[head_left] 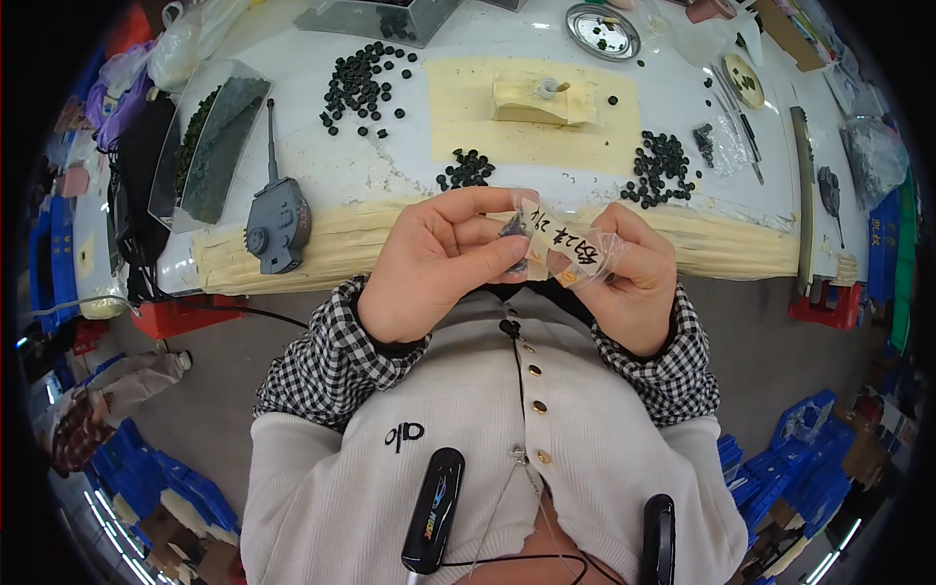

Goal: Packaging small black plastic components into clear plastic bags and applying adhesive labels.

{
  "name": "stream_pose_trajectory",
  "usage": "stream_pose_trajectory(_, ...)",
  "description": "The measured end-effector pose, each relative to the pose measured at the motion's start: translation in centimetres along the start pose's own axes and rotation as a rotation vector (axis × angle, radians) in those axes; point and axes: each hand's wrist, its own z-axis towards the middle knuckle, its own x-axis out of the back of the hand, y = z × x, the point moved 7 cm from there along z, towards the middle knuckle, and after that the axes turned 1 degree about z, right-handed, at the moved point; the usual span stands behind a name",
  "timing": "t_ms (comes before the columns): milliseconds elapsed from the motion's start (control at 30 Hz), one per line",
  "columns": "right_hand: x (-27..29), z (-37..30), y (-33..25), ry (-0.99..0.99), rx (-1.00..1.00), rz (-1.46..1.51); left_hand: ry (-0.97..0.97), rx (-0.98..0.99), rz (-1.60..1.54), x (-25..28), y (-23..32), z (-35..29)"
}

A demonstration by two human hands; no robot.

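A small clear plastic bag (565,249) with a pale handwritten label strip is stretched between my two hands, just in front of the table edge. My left hand (444,255) is closed on the bag's left end, where small dark grey parts (514,234) show through the plastic. My right hand (639,283) pinches the crumpled right end. Beyond my left hand lies a pile of small black wheel-like pieces (466,169). Another such pile (659,171) lies beyond my right hand. A grey model tank turret (278,224) with a long barrel rests left of my left hand.
A tape-wrapped block (544,99) stands mid-table on a yellowish taped patch (458,83). More black pieces (359,90) are scattered behind. A clear tray (224,146) sits at left, a round metal dish (603,34) at the back. Thin tools (746,127) and a small turret (831,195) lie right.
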Motion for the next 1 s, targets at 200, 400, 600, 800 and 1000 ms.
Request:
stream_pose_trajectory(200, 0.1, 0.2, -0.7, 0.061, 0.054, 0.043, -0.003, 0.034, -0.008, 0.2, -0.6, 0.1)
stream_pose_trajectory(400, 1.1, -0.1, -0.1, 0.098, 0.089, 0.092, 0.035, 0.064, -0.059, 0.7, -1.0, -0.2)
stream_pose_trajectory(600, 1.4, 0.4, -1.2, 0.026, 0.086, -0.039, 0.009, 0.108, -0.17, 0.1, -1.7, -0.2)
stream_pose_trajectory(800, 1.3, 1.2, -2.8, -0.048, 0.167, -0.184, -0.042, 0.113, -0.209, -0.6, -2.0, 0.1)
stream_pose_trajectory(1000, 3.4, 1.4, -1.1, 0.092, -0.016, -0.053, 0.001, 0.042, -0.319, 1.0, -1.8, -0.1)
